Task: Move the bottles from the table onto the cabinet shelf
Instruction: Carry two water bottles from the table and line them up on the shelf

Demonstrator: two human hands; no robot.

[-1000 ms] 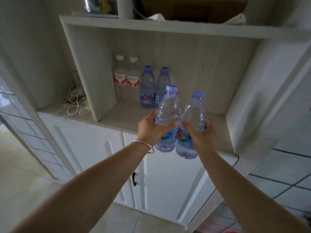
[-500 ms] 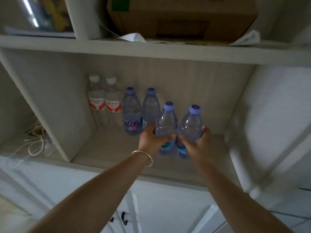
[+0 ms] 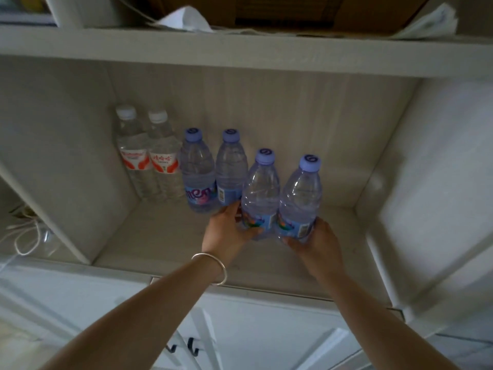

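Two clear water bottles with purple caps stand upright side by side inside the cabinet shelf (image 3: 165, 236). My left hand (image 3: 226, 231) grips the lower part of the left bottle (image 3: 261, 190). The right bottle (image 3: 300, 198) is held low down by my right hand (image 3: 314, 241). Both bottles seem to touch the shelf floor or hover just over it; I cannot tell which. Behind them at the back wall stand two more purple-capped bottles (image 3: 197, 172) and two white-capped bottles with red labels (image 3: 148, 158).
A shelf board (image 3: 240, 53) closes the compartment above, with a cardboard box (image 3: 293, 12) and papers on it. Side walls bound the compartment left and right. White cords (image 3: 24, 236) lie in the neighbouring left bay. Cabinet doors with dark handles (image 3: 192, 345) are below.
Both hands carried the two bottles forward from in front of the cabinet into the shelf compartment and lowered them toward the shelf floor. The camera moved closer.
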